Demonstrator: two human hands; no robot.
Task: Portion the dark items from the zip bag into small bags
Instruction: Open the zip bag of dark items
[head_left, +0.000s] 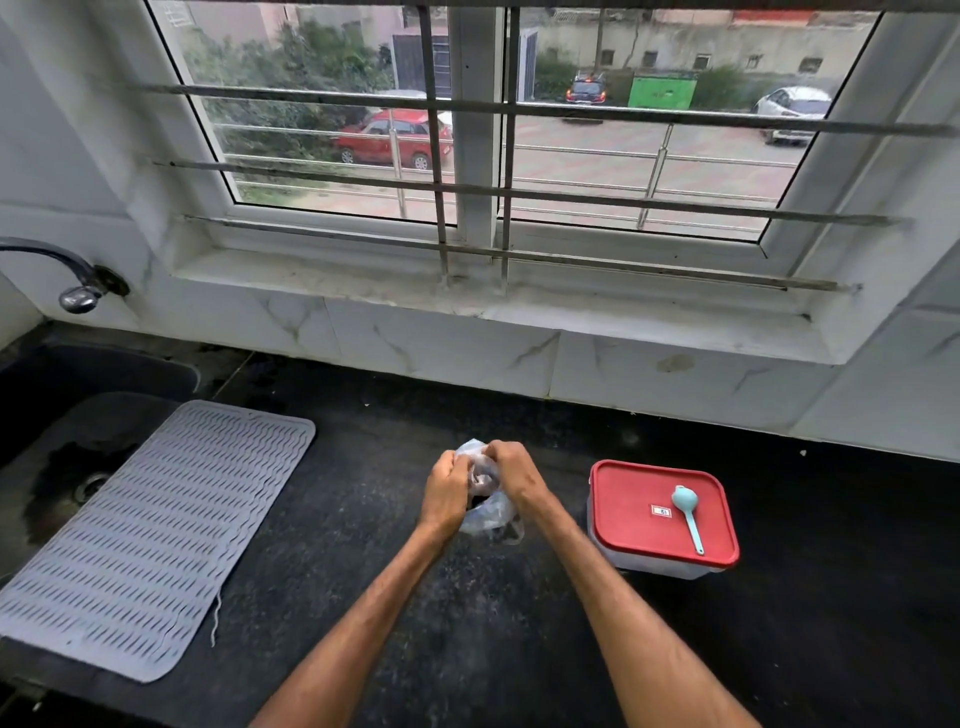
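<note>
Clear crumpled plastic bag (491, 514), dark items (480, 499) dim inside, is pinched at its top by both hands just above the black speckled counter (363, 597). Judged best: part the top gently, keeping the bottom low. Left hand (447, 488) and right hand (514, 470) curl knuckles-up, forearms converging.

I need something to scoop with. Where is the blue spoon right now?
In the head view the blue spoon lies on the red lid of the container, on the black counter right of the right hand, which grips a clear bag.
</note>
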